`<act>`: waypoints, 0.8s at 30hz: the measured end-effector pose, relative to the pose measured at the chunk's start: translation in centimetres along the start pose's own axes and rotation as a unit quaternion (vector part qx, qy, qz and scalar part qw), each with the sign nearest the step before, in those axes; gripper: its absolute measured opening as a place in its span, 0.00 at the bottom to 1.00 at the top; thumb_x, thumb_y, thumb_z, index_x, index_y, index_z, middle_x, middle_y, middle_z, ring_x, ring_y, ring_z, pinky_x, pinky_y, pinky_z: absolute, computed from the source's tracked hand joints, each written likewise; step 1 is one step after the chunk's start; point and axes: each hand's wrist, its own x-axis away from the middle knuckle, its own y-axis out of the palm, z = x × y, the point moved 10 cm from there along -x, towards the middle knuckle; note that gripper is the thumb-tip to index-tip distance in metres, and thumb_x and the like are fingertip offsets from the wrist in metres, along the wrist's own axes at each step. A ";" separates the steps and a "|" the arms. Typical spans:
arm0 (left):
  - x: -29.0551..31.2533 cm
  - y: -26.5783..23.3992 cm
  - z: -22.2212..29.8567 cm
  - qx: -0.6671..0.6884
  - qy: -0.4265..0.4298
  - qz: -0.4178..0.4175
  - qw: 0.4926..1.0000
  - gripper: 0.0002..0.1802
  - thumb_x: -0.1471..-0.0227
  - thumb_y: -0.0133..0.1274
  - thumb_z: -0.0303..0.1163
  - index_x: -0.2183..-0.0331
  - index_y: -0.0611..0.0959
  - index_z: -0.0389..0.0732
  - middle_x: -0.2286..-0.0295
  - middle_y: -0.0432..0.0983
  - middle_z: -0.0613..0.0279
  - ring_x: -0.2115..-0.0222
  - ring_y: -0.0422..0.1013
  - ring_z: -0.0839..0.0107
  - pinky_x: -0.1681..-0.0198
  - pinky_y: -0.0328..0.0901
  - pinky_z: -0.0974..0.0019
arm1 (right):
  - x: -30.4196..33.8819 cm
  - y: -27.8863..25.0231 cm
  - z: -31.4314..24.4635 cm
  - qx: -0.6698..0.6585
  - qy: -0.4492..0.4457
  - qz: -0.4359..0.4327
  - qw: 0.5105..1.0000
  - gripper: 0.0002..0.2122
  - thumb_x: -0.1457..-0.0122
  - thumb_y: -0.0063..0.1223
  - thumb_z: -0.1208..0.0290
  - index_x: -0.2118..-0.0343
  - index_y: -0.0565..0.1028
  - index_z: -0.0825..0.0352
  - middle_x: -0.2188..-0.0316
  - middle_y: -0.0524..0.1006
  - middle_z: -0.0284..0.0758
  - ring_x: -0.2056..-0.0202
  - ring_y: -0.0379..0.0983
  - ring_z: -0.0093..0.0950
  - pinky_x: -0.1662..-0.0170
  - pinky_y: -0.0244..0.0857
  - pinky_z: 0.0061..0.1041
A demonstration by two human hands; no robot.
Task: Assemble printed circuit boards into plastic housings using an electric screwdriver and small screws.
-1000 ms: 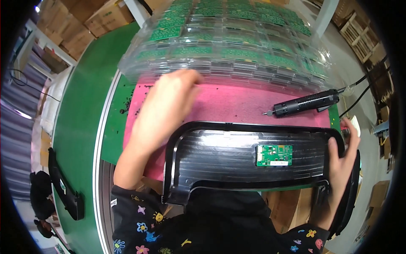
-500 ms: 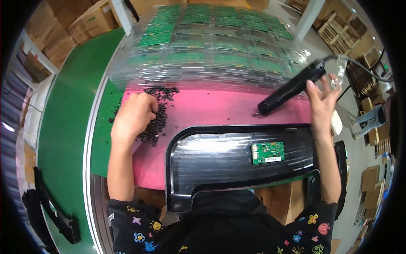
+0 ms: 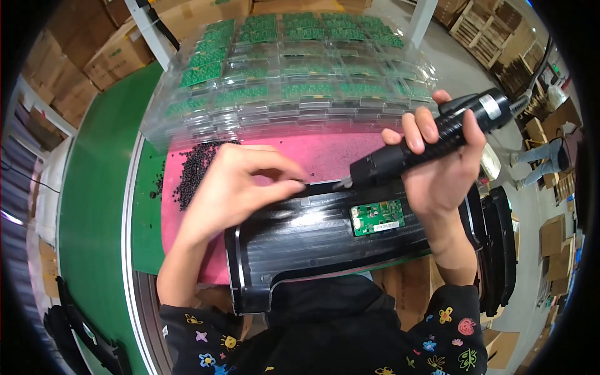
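Observation:
My right hand (image 3: 445,165) is wrapped round a black electric screwdriver (image 3: 382,165), held at a slant with its bit toward my left fingertips. My left hand (image 3: 240,181) pinches a small dark piece, seemingly a screw (image 3: 305,185), between thumb and forefinger, close to the bit. Both are over the far edge of a long curved black plastic housing (image 3: 300,234), which lies with its hollow side up. Inside it rests a small green circuit board (image 3: 377,217) with white connectors. A heap of small black screws (image 3: 192,170) lies beyond my left wrist, partly hidden by it.
Clear plastic trays (image 3: 275,103) of green boards are stacked behind the pink mat (image 3: 319,153). More black housings (image 3: 497,250) stand at the right, another (image 3: 94,334) at the lower left. The screwdriver's cable (image 3: 539,75) runs up at the far right.
My left hand has left the screw heap and moved right to the housing's far edge. My right hand has closed round the screwdriver and brought its bit to that edge.

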 end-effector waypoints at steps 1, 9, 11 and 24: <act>-0.7 1.4 0.8 0.003 0.025 -0.016 1.000 0.07 0.57 0.64 0.20 0.70 0.85 0.33 0.73 0.80 0.61 0.71 0.75 0.75 0.65 0.69 0.73 | 0.6 0.5 -0.2 -0.018 0.003 0.016 1.000 0.20 0.37 0.40 0.47 0.54 0.68 0.60 0.81 0.64 0.26 0.77 0.61 0.22 0.62 0.59 0.33; -2.0 7.4 0.5 0.223 -0.109 -0.129 0.960 0.05 0.53 0.61 0.20 0.69 0.85 0.32 0.73 0.81 0.62 0.70 0.75 0.77 0.64 0.70 0.72 | 3.0 3.0 -3.2 0.009 -0.060 -0.138 0.989 0.23 0.39 0.45 0.44 0.55 0.67 0.61 0.85 0.63 0.23 0.86 0.58 0.16 0.70 0.61 0.25; -2.3 6.8 1.2 0.141 -0.069 -0.103 0.982 0.04 0.51 0.60 0.20 0.70 0.84 0.32 0.73 0.81 0.62 0.70 0.75 0.77 0.63 0.70 0.72 | 3.5 3.4 -3.8 0.034 -0.077 -0.148 0.985 0.23 0.40 0.46 0.44 0.56 0.66 0.61 0.85 0.63 0.23 0.86 0.60 0.16 0.70 0.63 0.26; -2.7 8.2 1.3 0.197 0.007 -0.102 0.975 0.16 0.57 0.65 0.19 0.63 0.81 0.33 0.72 0.81 0.59 0.68 0.79 0.72 0.62 0.72 0.70 | 5.6 4.9 -7.5 0.092 -0.215 -0.199 0.952 0.21 0.49 0.61 0.55 0.60 0.64 0.60 0.86 0.71 0.24 0.87 0.66 0.17 0.76 0.66 0.21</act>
